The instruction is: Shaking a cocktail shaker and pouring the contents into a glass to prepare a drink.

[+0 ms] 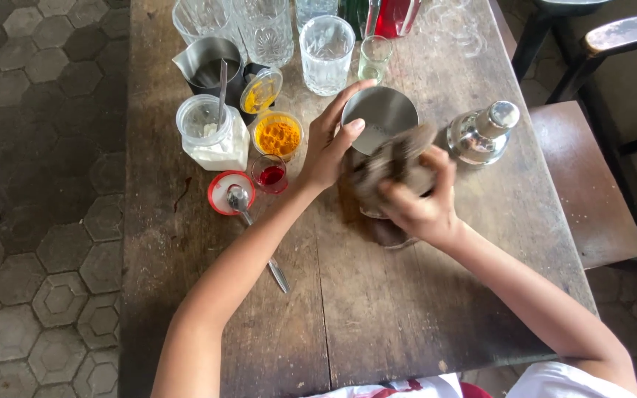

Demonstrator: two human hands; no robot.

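Observation:
My left hand (331, 141) grips the rim of a steel shaker cup (379, 118) that stands on the wooden table (377, 309). My right hand (416, 200) holds a blurred brownish object, perhaps a cloth or a jar (394, 163), tilted against the cup's near side. What lies under the right hand is partly hidden. The shaker's steel lid (483, 133) rests on the table to the right of the cup.
To the left stand a small glass of red liquid (271, 175), a tub of yellow powder (278, 135), a jar of white powder (211, 134), a red lid with a spoon (231, 193), a steel jug (211, 66) and several glasses (326, 53). Chairs (599, 184) stand at the right.

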